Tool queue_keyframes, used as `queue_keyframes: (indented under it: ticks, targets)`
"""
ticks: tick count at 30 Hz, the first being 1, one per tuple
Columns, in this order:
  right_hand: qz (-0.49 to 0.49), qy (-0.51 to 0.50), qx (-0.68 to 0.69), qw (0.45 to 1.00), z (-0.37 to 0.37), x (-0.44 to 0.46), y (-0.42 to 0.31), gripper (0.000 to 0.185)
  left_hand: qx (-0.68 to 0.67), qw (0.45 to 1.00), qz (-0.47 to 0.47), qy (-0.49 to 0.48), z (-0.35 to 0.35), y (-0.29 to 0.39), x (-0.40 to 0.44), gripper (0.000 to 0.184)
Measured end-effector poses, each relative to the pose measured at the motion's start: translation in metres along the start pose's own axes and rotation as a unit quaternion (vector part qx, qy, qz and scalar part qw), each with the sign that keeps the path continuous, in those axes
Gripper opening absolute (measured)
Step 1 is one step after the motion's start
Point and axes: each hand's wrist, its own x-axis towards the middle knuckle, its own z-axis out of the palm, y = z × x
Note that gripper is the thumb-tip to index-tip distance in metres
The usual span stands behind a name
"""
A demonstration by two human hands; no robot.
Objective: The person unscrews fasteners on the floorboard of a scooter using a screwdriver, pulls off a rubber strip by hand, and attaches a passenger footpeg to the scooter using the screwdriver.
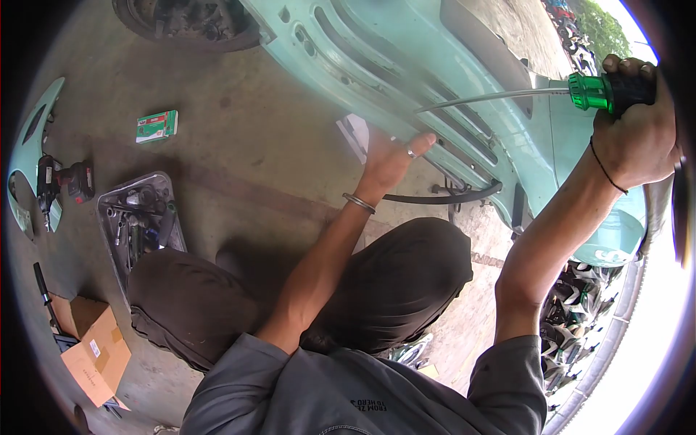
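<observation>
One green-and-black screwdriver (593, 91), clenched in the right hand (639, 138), shaft over the pale-green scooter (536, 123). Left hand (389, 161) by its edge, grip impossible to tell. On the grey shirt (362, 388), probably "FROM ZERO TO HERO". Beyond, green-and-red box (155, 127), print unreadable; tool tray (134, 185) partly behind a knee (174, 286).

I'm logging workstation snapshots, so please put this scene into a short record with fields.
Right hand: gripping a long-shafted screwdriver by its green-and-black handle
Tool tip: at the slotted part of the mint-green bodywork; contact unclear
Left hand: at the bodywork's lower edge, thumb extended, fingers partly hidden
Worn on left: ring, metal bracelet
Floor, left of picture: power drill, metal tool tray, open cardboard box
Also on floor: small green-and-white box
</observation>
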Motion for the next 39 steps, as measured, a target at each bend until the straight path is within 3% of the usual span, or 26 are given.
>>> queue_keyframes:
  ticks: [2, 5, 8, 11, 18, 26, 31, 33, 35, 37, 39]
  targets:
    - [0.030, 0.073, -0.039, 0.996, 0.027, -0.010, -0.033, 0.043, -0.002, 1.000, 0.000, -0.011, 0.001, 0.005, 0.000, 0.059]
    - [-0.043, 0.150, -0.169, 0.973, 0.033, -0.016, -0.042, 0.042, -0.006, 1.000, 0.008, -0.022, -0.001, 0.003, 0.002, 0.059]
    - [0.037, -0.028, -0.011, 0.999, 0.007, -0.013, -0.037, 0.046, -0.015, 1.000, -0.001, -0.025, -0.002, 0.001, 0.002, 0.061]
    - [-0.048, -0.084, -0.063, 0.993, -0.019, -0.001, 0.025, 0.032, -0.015, 0.999, -0.017, -0.025, -0.003, -0.003, 0.001, 0.063]
    - [-0.135, -0.126, -0.168, 0.968, -0.030, 0.007, 0.050, 0.037, -0.022, 0.999, -0.012, -0.021, 0.000, 0.000, 0.002, 0.062]
    - [-0.039, -0.027, -0.094, 0.994, 0.010, 0.001, 0.013, 0.033, 0.001, 1.000, -0.013, -0.012, 0.000, 0.001, 0.001, 0.062]
    - [0.109, 0.033, -0.139, 0.984, 0.029, -0.009, -0.016, 0.031, -0.024, 1.000, -0.001, -0.007, 0.002, 0.002, 0.001, 0.061]
    - [-0.126, -0.028, -0.354, 0.926, -0.001, -0.004, 0.001, 0.029, -0.022, 1.000, 0.008, -0.006, 0.001, 0.001, 0.002, 0.060]
    - [-0.125, -0.079, -0.218, 0.965, -0.008, -0.016, 0.007, 0.030, -0.006, 1.000, -0.001, -0.030, -0.002, -0.002, 0.004, 0.061]
    - [0.076, -0.095, 0.081, 0.989, -0.029, -0.012, 0.003, 0.031, 0.003, 1.000, -0.006, -0.025, -0.004, -0.004, 0.003, 0.060]
    - [0.085, -0.138, 0.045, 0.986, -0.033, -0.011, -0.013, 0.030, 0.011, 1.000, -0.009, -0.021, -0.002, 0.000, 0.002, 0.059]
